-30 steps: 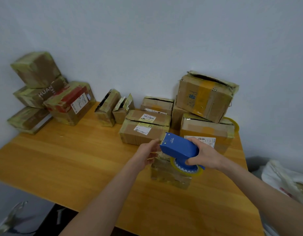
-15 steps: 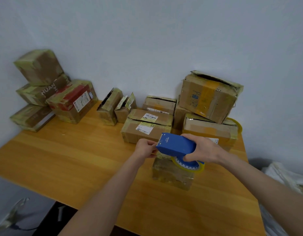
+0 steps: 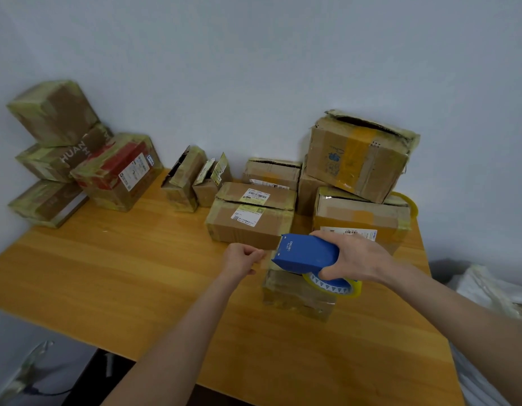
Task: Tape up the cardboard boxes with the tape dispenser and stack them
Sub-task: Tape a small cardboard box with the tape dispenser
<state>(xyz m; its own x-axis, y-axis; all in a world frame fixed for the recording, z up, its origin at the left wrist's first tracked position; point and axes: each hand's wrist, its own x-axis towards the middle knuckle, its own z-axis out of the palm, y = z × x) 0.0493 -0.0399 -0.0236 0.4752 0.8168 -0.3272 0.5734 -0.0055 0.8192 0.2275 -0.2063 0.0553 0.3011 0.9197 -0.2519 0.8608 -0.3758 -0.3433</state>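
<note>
At the near right of the worktop, a small cardboard box lies directly beneath the blue tape dispenser. The right hand grips the dispenser, fingers wrapped around its body. Its long axis points left toward the left hand, whose curled fingers seem to pinch the tape just beside the mouth.

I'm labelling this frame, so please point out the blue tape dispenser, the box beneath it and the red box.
tape dispenser (image 3: 308, 253): head view, blue top face.
box beneath it (image 3: 295, 297): head view, taped front side.
red box (image 3: 113, 164): head view, red top face.
</note>
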